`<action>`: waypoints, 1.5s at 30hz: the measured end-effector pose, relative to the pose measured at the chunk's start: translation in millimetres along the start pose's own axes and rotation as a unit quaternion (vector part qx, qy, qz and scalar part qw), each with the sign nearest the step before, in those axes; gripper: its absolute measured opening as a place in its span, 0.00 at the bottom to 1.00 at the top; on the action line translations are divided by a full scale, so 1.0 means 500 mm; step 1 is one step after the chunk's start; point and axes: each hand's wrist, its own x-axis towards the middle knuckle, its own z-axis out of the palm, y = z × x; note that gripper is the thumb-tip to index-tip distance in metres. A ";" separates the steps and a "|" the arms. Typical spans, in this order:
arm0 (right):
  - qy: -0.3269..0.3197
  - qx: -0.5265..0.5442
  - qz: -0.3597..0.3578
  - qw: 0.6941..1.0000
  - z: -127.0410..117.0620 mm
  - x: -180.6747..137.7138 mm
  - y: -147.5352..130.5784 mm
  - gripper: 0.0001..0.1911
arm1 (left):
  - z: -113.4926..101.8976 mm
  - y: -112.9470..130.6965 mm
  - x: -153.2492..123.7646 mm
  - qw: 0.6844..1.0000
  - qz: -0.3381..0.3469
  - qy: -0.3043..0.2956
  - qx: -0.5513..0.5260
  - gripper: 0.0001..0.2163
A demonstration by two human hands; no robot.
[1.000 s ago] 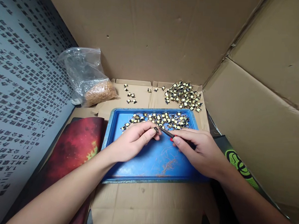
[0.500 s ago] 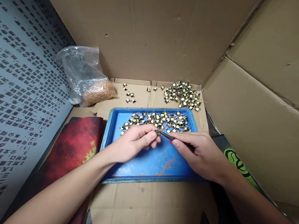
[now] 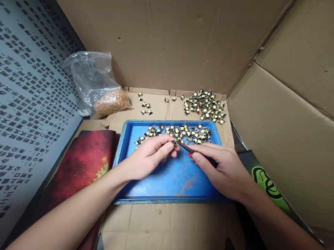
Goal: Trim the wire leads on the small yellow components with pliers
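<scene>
Between thumb and forefinger, my left hand (image 3: 157, 151) pinches a small coil (image 3: 174, 143), its dark pin side showing and the rest covered by my fingers. My right hand (image 3: 219, 163) is closed around slim black tweezers (image 3: 185, 146) with a red patch near the grip. Their pointed end reaches the coil; whether it touches a wire is too small to tell. Both hands are above the blue tray (image 3: 152, 193). Behind them in the tray lie many black coils wrapped in yellow tape (image 3: 185, 130), with thin copper wires sticking out.
Fine copper wire scraps (image 3: 189, 184) lie in the tray. A heap of similar coils (image 3: 205, 104) sits behind it on cardboard, with several loose ones (image 3: 147, 106) leftward. A clear plastic bag (image 3: 109, 101) of orange-brown bits and a red mat (image 3: 83, 161) are at left. Cardboard walls (image 3: 171, 39) enclose the space.
The tweezers' tip has shifted slightly at the coil, and the coil has turned a little in my left fingers. Otherwise the hands stay in nearly the same place.
</scene>
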 end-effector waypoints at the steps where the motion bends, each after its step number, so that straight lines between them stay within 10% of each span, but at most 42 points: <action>1: -0.002 0.001 0.002 1.000 0.001 0.000 0.000 0.17 | 0.000 0.000 0.000 1.000 0.003 0.001 0.012 0.18; 31: -0.013 -0.034 0.016 0.999 0.003 -0.001 0.003 0.17 | 0.006 0.002 0.003 0.945 0.086 0.028 0.315 0.13; 40: -0.011 -0.019 -0.017 1.000 -0.006 -0.001 0.004 0.18 | -0.002 0.006 0.001 0.999 -0.018 -0.034 -0.015 0.18; 45: -0.010 -0.003 0.004 1.000 -0.008 0.001 0.009 0.17 | -0.001 0.006 -0.002 1.000 -0.020 -0.011 -0.021 0.18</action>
